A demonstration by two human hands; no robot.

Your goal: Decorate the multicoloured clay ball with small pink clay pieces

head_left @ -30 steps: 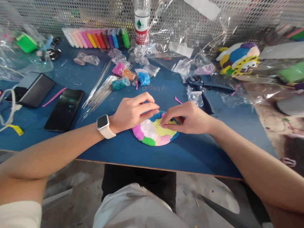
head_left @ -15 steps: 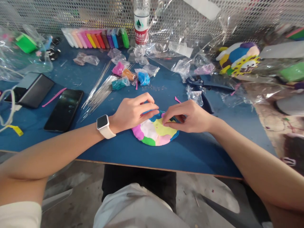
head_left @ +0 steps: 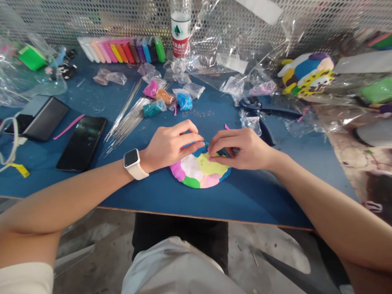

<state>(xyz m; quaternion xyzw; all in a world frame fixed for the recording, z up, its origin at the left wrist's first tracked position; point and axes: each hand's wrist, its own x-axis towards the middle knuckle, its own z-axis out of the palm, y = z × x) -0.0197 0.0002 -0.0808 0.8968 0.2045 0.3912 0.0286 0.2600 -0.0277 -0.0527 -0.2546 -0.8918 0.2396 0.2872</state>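
A round, flat patchwork of coloured modelling clay (head_left: pixel 192 167) lies on the blue table, with white, yellow, green, pink, purple and blue patches. My left hand (head_left: pixel 174 143), wearing a white watch (head_left: pixel 132 158), curves over the patchwork's upper left side. Its fingers are bent, with gaps between them, and nothing shows in its grasp. From the right, my right hand (head_left: pixel 240 149) reaches over the yellow patch. Its thumb and forefinger pinch together there, and a tiny pink bit of clay seems to show at their tips. Both hands hide the far part of the patchwork.
Beyond the hands lie wrapped clay lumps (head_left: pixel 165 96), a bundle of metal wires (head_left: pixel 128 118) and dark-handled pliers (head_left: pixel 260 108). Phones (head_left: pixel 82 143) rest at left. A row of clay packs (head_left: pixel 122 50) and a bottle (head_left: pixel 180 34) stand at the back, near a clay figure (head_left: pixel 306 75).
The right fingertips have lowered slightly toward the yellow patch, and the pink bit at them shows less. My left hand and the patchwork stay almost where they were.
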